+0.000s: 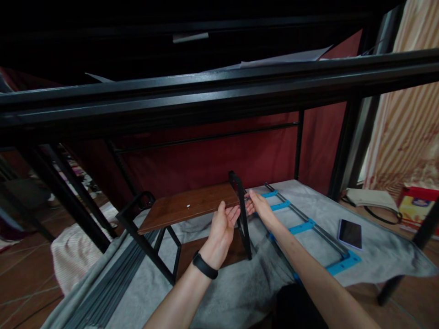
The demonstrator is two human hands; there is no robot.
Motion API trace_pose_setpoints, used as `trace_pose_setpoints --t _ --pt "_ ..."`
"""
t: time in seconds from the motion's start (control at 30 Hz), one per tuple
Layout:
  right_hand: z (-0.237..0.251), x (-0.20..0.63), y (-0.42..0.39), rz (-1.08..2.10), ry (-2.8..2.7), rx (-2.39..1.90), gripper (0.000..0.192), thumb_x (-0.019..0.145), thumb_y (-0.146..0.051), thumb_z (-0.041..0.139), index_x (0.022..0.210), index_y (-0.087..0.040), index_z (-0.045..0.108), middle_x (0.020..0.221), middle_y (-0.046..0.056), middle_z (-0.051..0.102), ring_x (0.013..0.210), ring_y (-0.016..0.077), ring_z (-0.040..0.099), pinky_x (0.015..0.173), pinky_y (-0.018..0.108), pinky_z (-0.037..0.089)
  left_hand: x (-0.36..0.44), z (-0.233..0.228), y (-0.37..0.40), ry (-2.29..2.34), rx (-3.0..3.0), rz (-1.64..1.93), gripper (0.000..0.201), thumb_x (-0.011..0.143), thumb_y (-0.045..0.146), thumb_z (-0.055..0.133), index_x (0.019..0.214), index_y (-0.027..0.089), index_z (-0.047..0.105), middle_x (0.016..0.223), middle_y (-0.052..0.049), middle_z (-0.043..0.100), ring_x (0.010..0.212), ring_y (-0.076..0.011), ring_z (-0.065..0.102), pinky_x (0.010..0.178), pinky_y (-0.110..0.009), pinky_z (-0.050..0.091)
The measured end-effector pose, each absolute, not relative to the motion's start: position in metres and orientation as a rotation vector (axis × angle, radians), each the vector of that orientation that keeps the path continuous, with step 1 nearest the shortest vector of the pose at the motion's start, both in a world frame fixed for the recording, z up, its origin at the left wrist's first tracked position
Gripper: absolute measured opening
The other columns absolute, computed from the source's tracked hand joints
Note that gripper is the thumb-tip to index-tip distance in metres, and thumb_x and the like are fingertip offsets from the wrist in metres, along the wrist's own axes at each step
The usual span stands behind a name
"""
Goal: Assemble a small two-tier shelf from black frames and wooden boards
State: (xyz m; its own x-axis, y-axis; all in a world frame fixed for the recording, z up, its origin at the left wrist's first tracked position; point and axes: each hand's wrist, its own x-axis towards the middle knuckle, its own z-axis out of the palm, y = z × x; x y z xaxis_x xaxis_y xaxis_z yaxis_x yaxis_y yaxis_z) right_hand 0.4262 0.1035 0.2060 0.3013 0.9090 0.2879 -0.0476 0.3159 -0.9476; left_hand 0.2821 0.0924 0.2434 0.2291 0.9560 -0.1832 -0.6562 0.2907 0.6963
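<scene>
A small shelf stands on a grey cloth (240,292): a brown wooden board (185,206) set between two black metal side frames (242,214). My left hand (221,228), with a black band on the wrist, grips the near right edge of the board. My right hand (259,205) touches the right side frame at its outer side, fingers pinched at the joint with the board. A second brown board (192,256) lies low inside the shelf. The left side frame (144,237) leans outward.
A blue and grey metal rack part (308,228) lies right of the shelf, with a phone (350,233) beside it. Black bed-frame rails (219,98) cross overhead. Grey slats (113,283) lie at the left. A bag (370,198) and a coloured box (418,205) sit at the right.
</scene>
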Motion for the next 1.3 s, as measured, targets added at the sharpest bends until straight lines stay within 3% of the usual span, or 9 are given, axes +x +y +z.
trace_pose_setpoints --t 0.1,0.23,0.3,0.4,0.6,0.77,0.93,1.1,1.3 --pt "0.207 0.428 0.103 0.841 -1.088 -0.951 0.052 0.068 -0.069 0.066 0.083 -0.02 0.056 0.066 -0.002 0.058 0.055 0.0103 0.055 0.052 0.022 0.047 0.283 0.241 0.094 0.659 0.534 1.193 0.017 0.098 0.025 0.046 0.086 0.012 0.05 0.089 -0.014 0.062 0.08 -0.0166 0.068 0.075 -0.028 0.06" --pt "0.208 0.43 0.102 0.629 -1.224 -1.248 0.057 0.08 -0.074 0.047 0.066 -0.019 0.053 0.054 -0.001 0.051 0.047 0.0092 0.047 0.043 0.021 0.036 0.285 0.24 0.094 0.672 0.539 1.211 0.017 0.097 0.025 0.048 0.086 0.012 0.05 0.088 -0.014 0.062 0.081 -0.0178 0.068 0.074 -0.028 0.06" --pt "0.209 0.431 0.102 0.634 -1.2 -1.306 0.061 0.084 -0.075 0.036 0.07 -0.019 0.055 0.055 0.0 0.053 0.046 0.0103 0.048 0.043 0.022 0.036 0.285 0.241 0.094 0.676 0.537 1.203 0.018 0.097 0.025 0.048 0.086 0.011 0.05 0.089 -0.015 0.063 0.083 -0.0183 0.069 0.073 -0.027 0.06" --pt "0.211 0.429 0.1 0.765 -1.147 -1.176 0.055 0.08 -0.075 0.043 0.084 -0.021 0.054 0.063 -0.002 0.056 0.049 0.0119 0.051 0.047 0.024 0.041 0.286 0.242 0.092 0.694 0.534 1.203 0.018 0.097 0.025 0.048 0.086 0.011 0.051 0.089 -0.016 0.063 0.083 -0.0189 0.069 0.072 -0.026 0.06" --pt "0.215 0.432 0.092 0.366 -1.354 -1.441 0.053 0.088 -0.068 0.037 0.065 -0.022 0.051 0.058 0.001 0.053 0.055 0.0143 0.049 0.055 0.026 0.037 0.285 0.242 0.09 0.701 0.536 1.223 0.015 0.097 0.024 0.049 0.087 0.013 0.049 0.087 -0.014 0.063 0.082 -0.0186 0.069 0.072 -0.027 0.06" --pt "0.212 0.432 0.094 0.647 -1.256 -1.203 0.046 0.086 -0.066 0.039 0.085 -0.023 0.052 0.069 0.001 0.057 0.058 0.0143 0.053 0.055 0.026 0.042 0.284 0.242 0.092 0.683 0.531 1.206 0.014 0.097 0.024 0.047 0.088 0.014 0.048 0.088 -0.014 0.063 0.084 -0.0188 0.069 0.071 -0.026 0.06" --pt "0.209 0.43 0.099 0.422 -1.374 -1.34 0.049 0.088 -0.065 0.039 0.067 -0.021 0.049 0.059 0.0 0.051 0.057 0.0136 0.049 0.054 0.025 0.038 0.284 0.242 0.094 0.701 0.52 1.222 0.013 0.097 0.025 0.048 0.089 0.015 0.047 0.087 -0.013 0.063 0.083 -0.0187 0.069 0.071 -0.027 0.06" --pt "0.21 0.429 0.099 0.721 -1.183 -1.181 0.052 0.081 -0.072 0.044 0.08 -0.021 0.052 0.064 0.0 0.054 0.052 0.0125 0.049 0.049 0.025 0.041 0.285 0.241 0.095 0.706 0.531 1.198 0.017 0.097 0.026 0.047 0.088 0.013 0.05 0.089 -0.014 0.063 0.084 -0.0184 0.069 0.071 -0.025 0.06" --pt "0.21 0.431 0.094 0.481 -1.291 -1.335 0.05 0.087 -0.067 0.04 0.067 -0.021 0.049 0.058 -0.001 0.05 0.052 0.0115 0.046 0.047 0.023 0.036 0.288 0.241 0.094 0.685 0.542 1.188 0.02 0.097 0.026 0.047 0.087 0.01 0.054 0.094 -0.016 0.063 0.087 -0.0184 0.068 0.073 -0.025 0.059"
